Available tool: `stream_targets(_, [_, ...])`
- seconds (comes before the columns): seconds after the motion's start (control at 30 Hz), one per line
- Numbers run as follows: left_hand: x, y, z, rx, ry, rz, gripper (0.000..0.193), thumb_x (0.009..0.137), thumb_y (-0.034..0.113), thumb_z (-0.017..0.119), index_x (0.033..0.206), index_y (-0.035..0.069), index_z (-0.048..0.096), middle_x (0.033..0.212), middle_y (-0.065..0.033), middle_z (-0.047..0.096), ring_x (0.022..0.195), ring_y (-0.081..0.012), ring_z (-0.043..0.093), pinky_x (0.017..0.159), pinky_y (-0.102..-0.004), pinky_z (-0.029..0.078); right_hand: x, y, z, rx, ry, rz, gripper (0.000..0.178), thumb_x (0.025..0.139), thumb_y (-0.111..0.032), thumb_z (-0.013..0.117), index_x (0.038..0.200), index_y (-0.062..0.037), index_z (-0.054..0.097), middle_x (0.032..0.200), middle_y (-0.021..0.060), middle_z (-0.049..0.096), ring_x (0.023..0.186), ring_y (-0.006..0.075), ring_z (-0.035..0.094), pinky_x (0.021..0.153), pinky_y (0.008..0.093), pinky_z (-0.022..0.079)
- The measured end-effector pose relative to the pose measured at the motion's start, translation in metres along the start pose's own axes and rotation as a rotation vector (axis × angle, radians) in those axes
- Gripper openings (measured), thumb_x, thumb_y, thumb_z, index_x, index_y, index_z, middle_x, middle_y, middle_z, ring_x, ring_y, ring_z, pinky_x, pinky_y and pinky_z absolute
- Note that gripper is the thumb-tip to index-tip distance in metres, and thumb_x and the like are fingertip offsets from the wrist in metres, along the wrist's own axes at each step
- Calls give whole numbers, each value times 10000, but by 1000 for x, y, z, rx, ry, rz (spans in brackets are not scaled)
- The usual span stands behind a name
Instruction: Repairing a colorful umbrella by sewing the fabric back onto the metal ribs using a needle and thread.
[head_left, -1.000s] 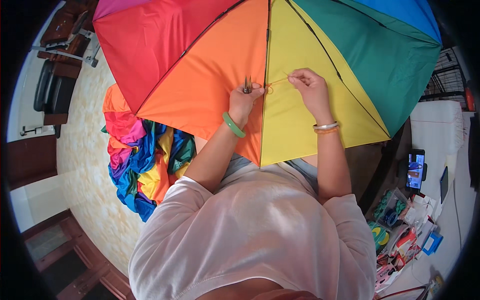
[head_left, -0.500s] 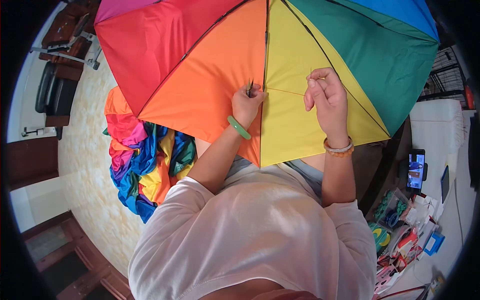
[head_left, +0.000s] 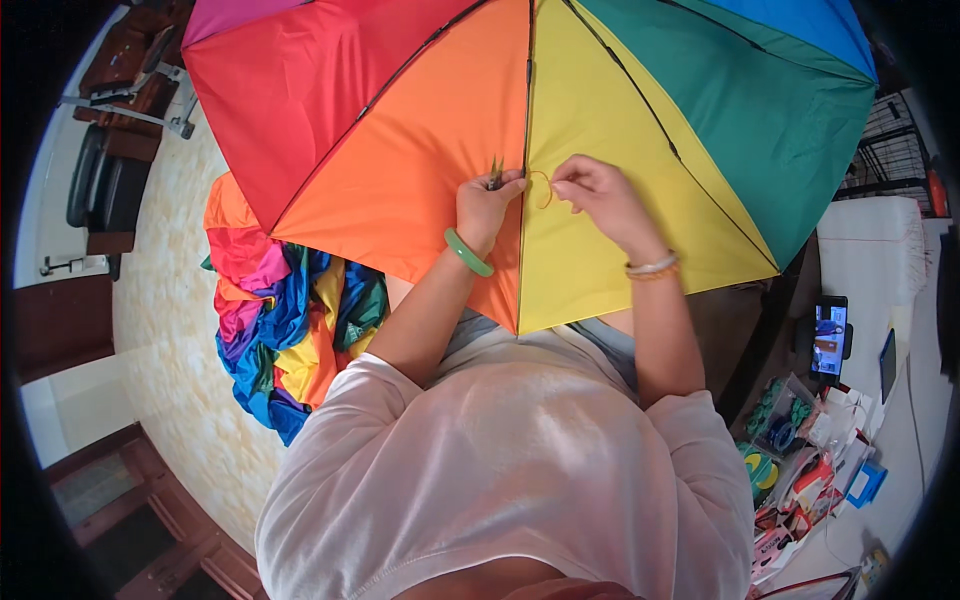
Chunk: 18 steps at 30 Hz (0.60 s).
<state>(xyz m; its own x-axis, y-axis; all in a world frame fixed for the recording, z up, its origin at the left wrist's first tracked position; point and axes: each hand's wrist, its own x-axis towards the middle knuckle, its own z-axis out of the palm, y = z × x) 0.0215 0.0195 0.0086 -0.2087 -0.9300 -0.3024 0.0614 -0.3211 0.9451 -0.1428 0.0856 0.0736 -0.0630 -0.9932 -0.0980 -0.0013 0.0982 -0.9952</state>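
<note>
1. The umbrella [head_left: 400,215] lies open across the lap, inner side up, its near edge against the person's shirt [head_left: 510,450].
2. The left hand [head_left: 483,212] has thumb and forefinger pinched at the rib [head_left: 528,75] between orange and yellow panels; it also holds dark snips [head_left: 496,181], points toward the far edge.
3. The right hand [head_left: 605,208], over the yellow panel, has fingertips pinched on the thread [head_left: 542,174] (a small loop, beside the rib).
4. Bunched cloth [head_left: 290,335] sits beyond the umbrella's near-left edge.
5. A phone [head_left: 829,340] stands by the table's [head_left: 915,440] left edge.
</note>
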Motion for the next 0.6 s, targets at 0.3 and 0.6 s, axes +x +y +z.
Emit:
stream_targets(0.3, [4, 0, -7, -58, -61, -101, 154, 796, -3, 657, 948, -21, 673, 816, -35, 658, 706, -84, 572, 671, -171, 458, 16, 48, 53, -892, 546, -335, 94, 761, -38, 610, 840, -37, 661, 769, 46, 572, 577, 174, 513, 550, 273, 425])
stream_targets(0.6, [3, -3, -5, -103, -47, -70, 134, 779, -18, 652, 911, -22, 677, 804, -40, 659, 725, -92, 578, 693, -178, 464, 11, 51, 56, -790, 471, -247, 121, 755, -35, 607, 859, -39, 669, 746, 47, 554, 573, 192, 511, 549, 302, 429])
